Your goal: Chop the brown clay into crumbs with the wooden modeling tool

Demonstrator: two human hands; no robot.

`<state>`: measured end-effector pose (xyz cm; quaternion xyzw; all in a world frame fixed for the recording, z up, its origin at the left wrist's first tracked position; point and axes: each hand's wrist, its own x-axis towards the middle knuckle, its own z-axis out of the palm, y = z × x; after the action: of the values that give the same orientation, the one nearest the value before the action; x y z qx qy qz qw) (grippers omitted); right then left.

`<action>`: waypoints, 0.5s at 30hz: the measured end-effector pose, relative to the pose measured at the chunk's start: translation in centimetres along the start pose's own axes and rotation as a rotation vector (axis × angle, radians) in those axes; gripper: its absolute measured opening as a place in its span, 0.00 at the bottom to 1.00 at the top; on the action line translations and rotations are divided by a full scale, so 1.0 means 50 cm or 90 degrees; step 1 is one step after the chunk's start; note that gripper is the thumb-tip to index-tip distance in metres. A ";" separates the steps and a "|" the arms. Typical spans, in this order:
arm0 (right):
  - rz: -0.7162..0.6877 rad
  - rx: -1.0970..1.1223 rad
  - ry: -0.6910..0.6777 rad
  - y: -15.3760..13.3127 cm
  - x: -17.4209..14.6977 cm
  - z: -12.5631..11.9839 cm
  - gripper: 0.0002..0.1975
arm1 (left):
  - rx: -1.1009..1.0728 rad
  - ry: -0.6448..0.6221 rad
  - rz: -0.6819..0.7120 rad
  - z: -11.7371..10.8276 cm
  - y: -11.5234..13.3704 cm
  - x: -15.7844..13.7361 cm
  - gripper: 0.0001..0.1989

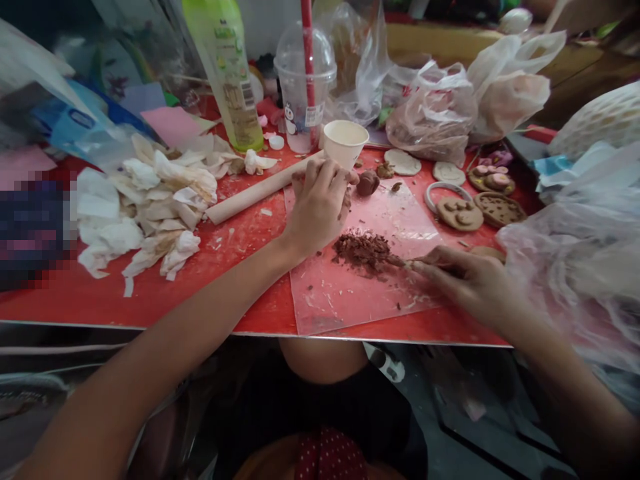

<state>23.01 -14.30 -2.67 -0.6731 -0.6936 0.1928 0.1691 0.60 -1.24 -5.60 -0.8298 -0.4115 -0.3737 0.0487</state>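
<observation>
My left hand (323, 203) is closed, with its fingers curled down in front of a white paper cup (346, 137). Whatever those fingers hold is hidden, and I cannot tell whether they touch the cup. Dark brown smears show on the fingers. In my right hand (467, 277) is a thin stick-like tool (404, 263), its tip at the edge of a heap of dark brown clay crumbs (363, 249). The crumbs lie on a clear plastic sheet (325, 307). A dark brown clay lump (368, 183) sits just right of the left hand.
Behind the left hand lies a pale rolling pin (260, 190). Crumpled tissues (150, 193) cover the left side. A green bottle (225, 80) and a domed plastic cup (303, 87) stand at the back. Clay discs (460, 213) and plastic bags (585, 267) lie right on the red table (250, 287).
</observation>
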 end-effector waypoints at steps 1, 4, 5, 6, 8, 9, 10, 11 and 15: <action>0.005 0.004 0.010 0.012 -0.010 -0.008 0.19 | -0.004 0.002 0.001 0.001 0.000 0.000 0.13; -0.002 0.039 0.038 0.041 -0.039 -0.024 0.17 | -0.020 0.007 0.003 0.003 0.001 0.001 0.12; -0.010 0.045 0.028 0.046 -0.045 -0.025 0.16 | -0.026 0.010 0.003 0.003 0.001 0.002 0.12; -0.019 0.044 0.010 0.048 -0.050 -0.024 0.15 | -0.031 0.013 0.002 0.002 0.002 0.002 0.12; -0.046 0.016 -0.022 0.044 -0.049 -0.018 0.13 | -0.038 0.018 -0.004 -0.001 0.002 0.002 0.12; -0.061 -0.008 -0.020 0.038 -0.045 -0.015 0.13 | -0.039 0.017 -0.008 -0.003 0.003 0.001 0.12; -0.075 -0.035 -0.005 0.032 -0.038 -0.012 0.12 | -0.038 0.016 -0.013 -0.005 0.004 0.001 0.11; -0.088 -0.062 0.022 0.025 -0.030 -0.009 0.12 | -0.037 0.013 -0.017 -0.007 0.004 0.001 0.11; -0.120 -0.079 0.052 0.005 -0.001 -0.005 0.12 | -0.031 0.005 -0.025 -0.013 0.006 0.000 0.09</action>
<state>23.38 -14.33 -2.56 -0.6215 -0.7570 0.1054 0.1723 0.46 -1.68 -5.06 -0.8213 -0.4181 -0.3875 0.0228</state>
